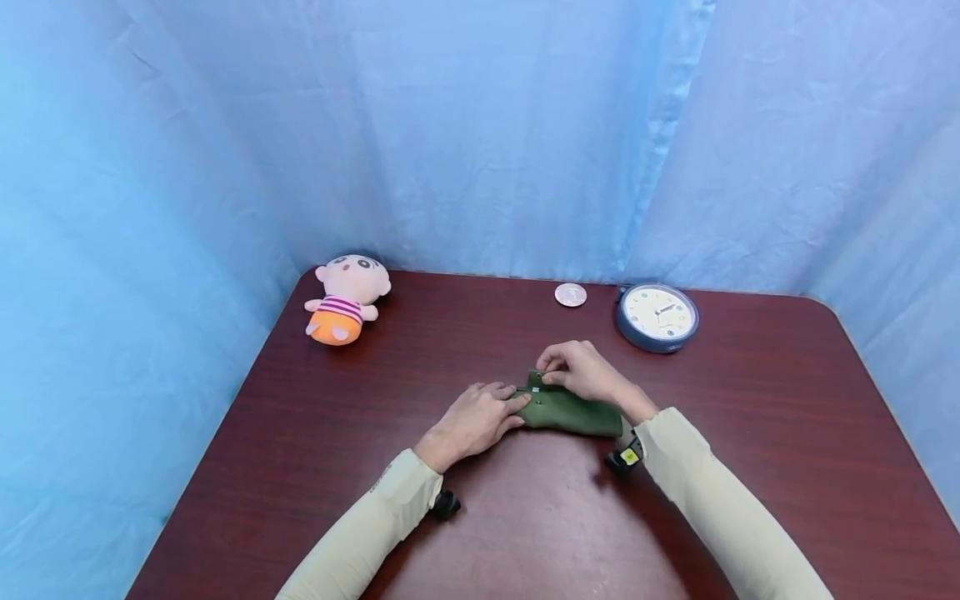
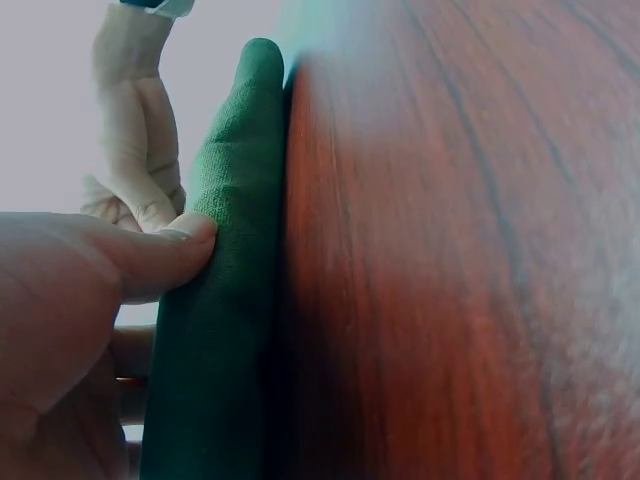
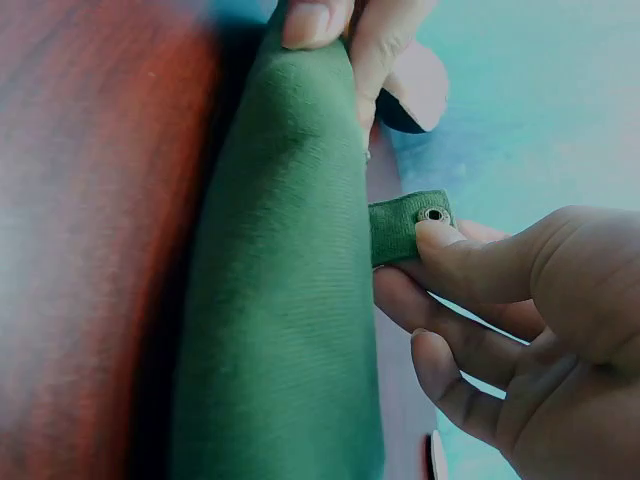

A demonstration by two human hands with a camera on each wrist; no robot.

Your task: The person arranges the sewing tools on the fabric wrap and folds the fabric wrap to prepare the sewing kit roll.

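A green fabric pouch (image 1: pixel 573 414), long and narrow, lies on the table between both hands. From its far edge a short green tab (image 3: pixel 397 226) with a metal snap sticks up. The right hand (image 1: pixel 588 372) pinches this tab between thumb and fingers, the thumb just beside the snap. At the pouch's left end, the left hand (image 1: pixel 474 419) holds it down, its thumb (image 2: pixel 180 245) against the near side and its other fingers over the top and far side. Another small snap shows on the pouch's top face. The left fingers partly hide that end.
A plush doll (image 1: pixel 347 300) in orange shorts lies at the table's back left. Near the back edge are a silvery round disc (image 1: pixel 571 295) and, to its right, a blue-rimmed clock (image 1: pixel 657 317). Blue curtains (image 1: pixel 480 142) hang around the brown table (image 1: pixel 337 417).
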